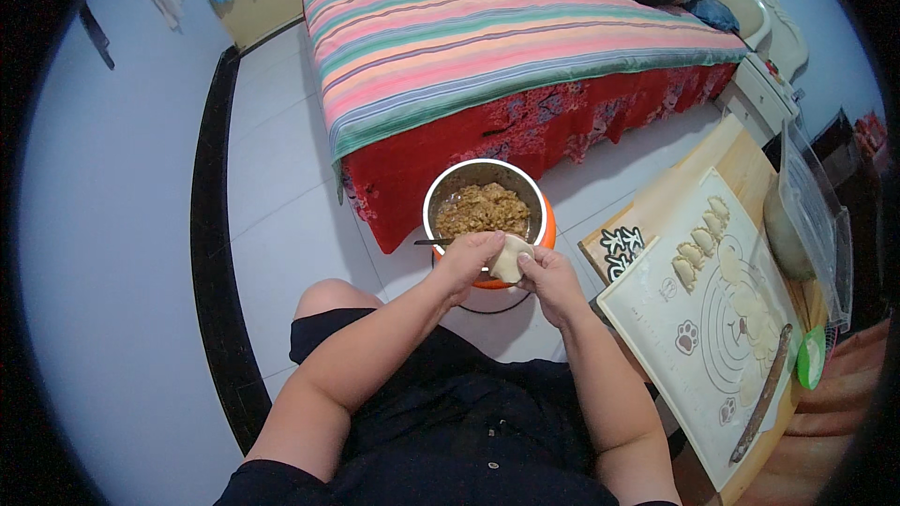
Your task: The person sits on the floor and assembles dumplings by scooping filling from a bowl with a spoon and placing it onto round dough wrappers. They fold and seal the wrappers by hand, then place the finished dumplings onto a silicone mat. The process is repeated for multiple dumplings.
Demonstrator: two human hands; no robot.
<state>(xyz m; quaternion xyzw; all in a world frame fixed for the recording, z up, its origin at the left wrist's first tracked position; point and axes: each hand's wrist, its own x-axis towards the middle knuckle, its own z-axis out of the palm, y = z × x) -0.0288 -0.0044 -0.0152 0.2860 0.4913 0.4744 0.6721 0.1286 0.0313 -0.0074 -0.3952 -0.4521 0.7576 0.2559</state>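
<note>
A pale dough wrapper (508,260) is pinched between my two hands, and it looks folded. My left hand (466,263) grips its left side, with the thumb on top. At its right edge, my right hand (551,279) holds it with thumb and fingers. I cannot make out whether any filling is inside. Just beyond my hands stands a metal bowl (432,189) of brown minced filling (483,209). A dark utensil handle (433,242) sticks out leftward over the bowl's near rim.
An orange stool (549,225) is under the bowl. On the wooden table at right, a white mat (656,319) carries several shaped dumplings (694,253), flat wrappers (753,370) and a rolling pin (764,394). Beside it is a green bowl (811,358). A person lies on the striped bed (450,47).
</note>
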